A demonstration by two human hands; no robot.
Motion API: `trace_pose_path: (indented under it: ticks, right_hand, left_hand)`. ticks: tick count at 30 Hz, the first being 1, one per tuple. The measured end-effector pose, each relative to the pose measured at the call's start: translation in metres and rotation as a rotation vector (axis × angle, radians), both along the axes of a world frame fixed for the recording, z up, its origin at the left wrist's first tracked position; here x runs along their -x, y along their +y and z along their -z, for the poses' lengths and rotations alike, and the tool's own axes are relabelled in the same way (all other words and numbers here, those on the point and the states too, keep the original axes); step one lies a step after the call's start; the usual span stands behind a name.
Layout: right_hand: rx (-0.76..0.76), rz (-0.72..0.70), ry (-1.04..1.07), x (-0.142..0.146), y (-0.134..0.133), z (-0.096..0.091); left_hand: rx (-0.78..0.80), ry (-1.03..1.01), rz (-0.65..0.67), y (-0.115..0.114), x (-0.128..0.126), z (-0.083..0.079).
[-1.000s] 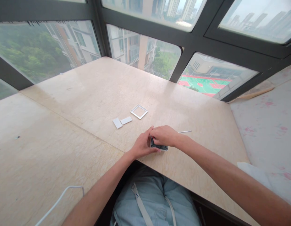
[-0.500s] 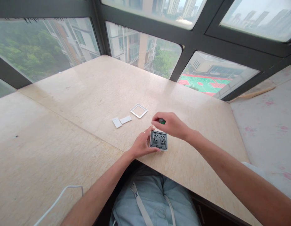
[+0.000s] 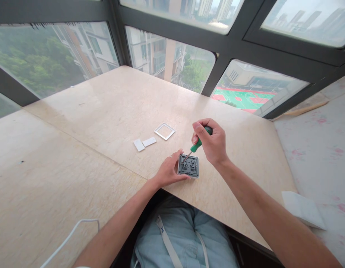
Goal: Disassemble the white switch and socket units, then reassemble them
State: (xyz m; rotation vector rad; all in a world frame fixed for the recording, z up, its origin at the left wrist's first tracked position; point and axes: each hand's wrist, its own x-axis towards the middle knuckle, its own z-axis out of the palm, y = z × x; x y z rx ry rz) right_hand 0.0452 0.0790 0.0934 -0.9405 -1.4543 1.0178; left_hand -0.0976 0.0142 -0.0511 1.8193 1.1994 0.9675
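Observation:
A square wall switch (image 3: pixel 189 169) with a dark grey inner face and white edge lies near the counter's front edge. My left hand (image 3: pixel 169 169) grips it from the left, thumb along the near edge and fingers at the far corner. My right hand (image 3: pixel 213 139) is closed around a green and black screwdriver (image 3: pixel 196 145), tilted, its handle up to the right. The screwdriver's tip reaches the left part of the switch's face, by a small screw there. Whether it sits in the screw head I cannot tell.
Beyond the switch lie a white square frame (image 3: pixel 164 131) and two white rocker covers (image 3: pixel 139 145). A white cable (image 3: pixel 74 229) runs at the lower left. A white block-like object (image 3: pixel 302 208) stands at the right by the wall. Windows border the counter (image 3: pixel 105 104).
My right hand has moved right and turned, bringing the screwdriver into view with its tip on the switch's left side. My left hand and the switch have stayed in place.

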Motion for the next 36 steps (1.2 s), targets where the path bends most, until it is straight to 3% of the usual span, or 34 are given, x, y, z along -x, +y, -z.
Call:
trace_pose_path:
  ticks: [5,8,10,13,16,20,22,24,28,30,34,36]
  right_hand:
    - [-0.007,-0.003,-0.025,0.0,0.001,0.003]
    - [-0.036,-0.045,-0.151,-0.002,-0.002,-0.004]
    - [-0.106,-0.09,-0.392,-0.002,-0.007,-0.015]
    - [-0.217,-0.078,-0.973,-0.004,-0.015,-0.042]
    - [-0.162,-0.11,-1.307,-0.013,-0.018,-0.07]
    - [-0.2,-0.488,-1.202,-0.032,-0.015,-0.085]
    - [-0.257,-0.567,-1.15,-0.035,-0.016,-0.081]
    - [-0.304,-0.467,-1.157,-0.03,-0.018,-0.072]
    - [-0.287,-0.067,-1.318,-0.013,-0.021,-0.059]
    - [-0.287,-0.036,-1.35,-0.011,-0.019,-0.06]
    - [-0.373,-0.418,-1.161,-0.019,-0.019,-0.07]
    - [-0.397,-0.544,-1.085,-0.02,-0.022,-0.073]
  left_hand:
    - [-0.002,0.014,-0.001,-0.001,0.0,-0.004]
    - [0.002,0.021,0.0,-0.001,0.0,-0.005]
    - [-0.002,0.019,-0.004,-0.001,0.0,-0.004]
    - [-0.022,0.022,-0.018,-0.001,-0.001,-0.002]
    - [-0.024,0.036,-0.019,-0.001,-0.001,-0.001]
    - [-0.016,0.037,-0.008,0.0,0.0,-0.001]
    - [-0.016,0.039,-0.009,0.0,0.0,-0.002]
    - [-0.013,0.046,-0.013,0.0,0.0,-0.002]
    - [-0.006,0.049,-0.014,0.0,0.0,-0.002]
    - [-0.005,0.043,-0.013,0.0,0.0,-0.002]
    - [-0.019,0.04,-0.011,0.0,0.0,-0.002]
    - [-0.038,0.038,-0.01,0.0,-0.001,-0.003]
